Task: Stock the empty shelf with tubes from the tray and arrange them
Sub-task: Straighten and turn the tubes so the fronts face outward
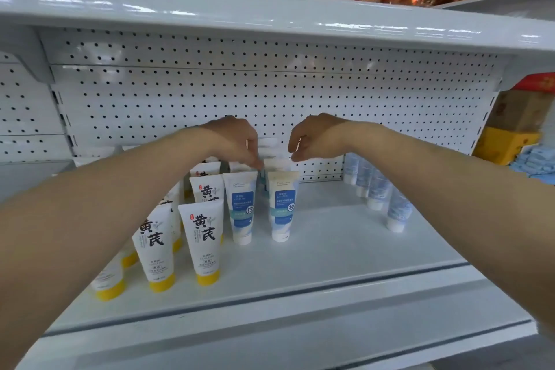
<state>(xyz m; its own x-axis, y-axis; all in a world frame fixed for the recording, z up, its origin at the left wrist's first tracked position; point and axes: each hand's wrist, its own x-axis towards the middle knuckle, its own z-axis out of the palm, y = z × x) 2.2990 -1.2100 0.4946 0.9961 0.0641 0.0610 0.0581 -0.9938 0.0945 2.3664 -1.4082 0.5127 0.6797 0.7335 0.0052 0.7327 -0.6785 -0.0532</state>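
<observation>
On the white shelf (330, 252), blue-label tubes (241, 207) stand at 12 o'clock; my left hand (234, 141) pinches a back tube's top, my right hand (318, 138) hovers loose, empty.

One head-worn wide-angle camera looks forward and slightly down into a white shelf (330, 252), close enough that both forearms fill the near corners. The pegboard back (270, 93) lies far, the upper shelf (210, 9) bows overhead.
</observation>
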